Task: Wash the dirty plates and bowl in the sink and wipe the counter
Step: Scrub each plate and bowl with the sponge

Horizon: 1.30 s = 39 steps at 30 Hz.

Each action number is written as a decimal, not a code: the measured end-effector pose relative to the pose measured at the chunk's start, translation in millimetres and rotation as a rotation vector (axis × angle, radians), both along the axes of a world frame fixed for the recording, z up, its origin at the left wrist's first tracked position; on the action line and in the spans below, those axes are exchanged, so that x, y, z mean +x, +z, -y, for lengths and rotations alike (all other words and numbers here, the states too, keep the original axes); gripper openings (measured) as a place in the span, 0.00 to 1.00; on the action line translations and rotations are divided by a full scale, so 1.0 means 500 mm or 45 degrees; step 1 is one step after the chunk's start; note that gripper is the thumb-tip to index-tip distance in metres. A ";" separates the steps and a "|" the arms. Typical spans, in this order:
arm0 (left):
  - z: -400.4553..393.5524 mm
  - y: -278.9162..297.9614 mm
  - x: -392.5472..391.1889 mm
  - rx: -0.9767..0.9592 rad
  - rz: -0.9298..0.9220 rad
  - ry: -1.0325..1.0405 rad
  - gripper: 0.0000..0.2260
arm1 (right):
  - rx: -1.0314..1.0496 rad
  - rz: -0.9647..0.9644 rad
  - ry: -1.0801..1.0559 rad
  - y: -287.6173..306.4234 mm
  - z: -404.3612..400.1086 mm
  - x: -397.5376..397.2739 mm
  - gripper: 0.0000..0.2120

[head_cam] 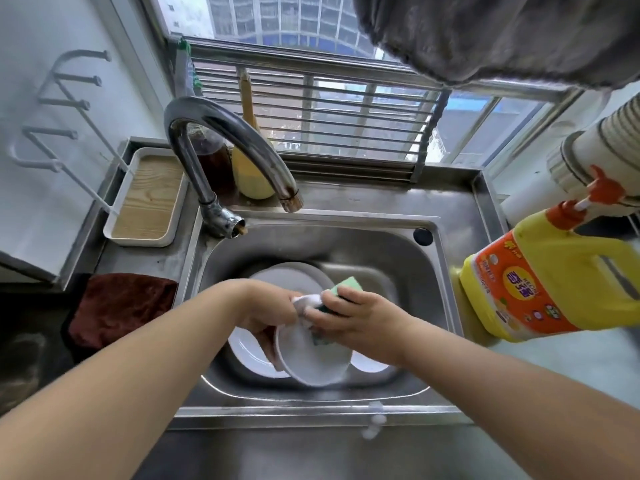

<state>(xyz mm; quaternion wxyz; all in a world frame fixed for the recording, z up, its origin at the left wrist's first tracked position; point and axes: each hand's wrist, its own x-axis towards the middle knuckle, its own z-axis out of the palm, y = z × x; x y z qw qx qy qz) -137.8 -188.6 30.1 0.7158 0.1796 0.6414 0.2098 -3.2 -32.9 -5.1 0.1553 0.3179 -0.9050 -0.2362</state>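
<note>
Left hand (pixel 268 315) grips bowl (pixel 313 355) rim; right hand (pixel 353 313) presses gripped sponge (pixel 346 287) against it, over sink (pixel 440 306).

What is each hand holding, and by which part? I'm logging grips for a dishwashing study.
The left hand grips the white bowl by its rim, tilted over the sink. The right hand holds the green sponge around its middle, against the bowl.
</note>
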 end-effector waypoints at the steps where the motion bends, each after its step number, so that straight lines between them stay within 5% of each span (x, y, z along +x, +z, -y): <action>1: 0.005 -0.002 -0.009 0.019 0.010 0.089 0.21 | -0.076 -0.036 -0.097 -0.004 0.002 0.010 0.17; 6: 0.013 -0.036 0.044 0.193 0.066 0.841 0.26 | -0.498 -0.002 -0.697 -0.035 0.071 0.053 0.15; 10: 0.001 -0.083 0.120 0.211 -0.069 1.363 0.28 | -1.112 0.200 -1.215 -0.043 0.161 0.050 0.20; 13: 0.021 -0.077 0.093 0.191 -0.216 1.248 0.28 | -1.187 0.303 -0.893 -0.047 0.136 0.081 0.17; 19: 0.012 -0.018 0.053 0.190 -0.224 0.427 0.23 | -0.184 0.181 -0.044 0.025 -0.009 -0.002 0.13; 21: 0.002 -0.002 0.046 0.191 -0.180 0.303 0.23 | -0.049 0.165 0.050 0.036 -0.019 -0.010 0.13; 24: 0.006 -0.001 0.033 0.240 -0.194 0.466 0.27 | -0.334 0.108 -0.367 0.017 0.003 0.027 0.17; 28: -0.003 -0.029 0.062 0.181 -0.225 0.750 0.25 | -0.791 0.480 -1.163 -0.017 0.134 0.058 0.20; 30: 0.003 -0.043 0.072 0.097 -0.225 0.785 0.25 | -0.851 0.477 -1.185 -0.025 0.161 0.068 0.22; 35: 0.020 -0.009 0.019 0.170 0.053 0.608 0.24 | -0.529 0.157 -0.601 -0.008 0.051 0.065 0.13; 39: -0.020 -0.019 0.070 0.361 -0.112 1.161 0.26 | -0.791 0.203 -1.139 0.021 0.115 0.010 0.15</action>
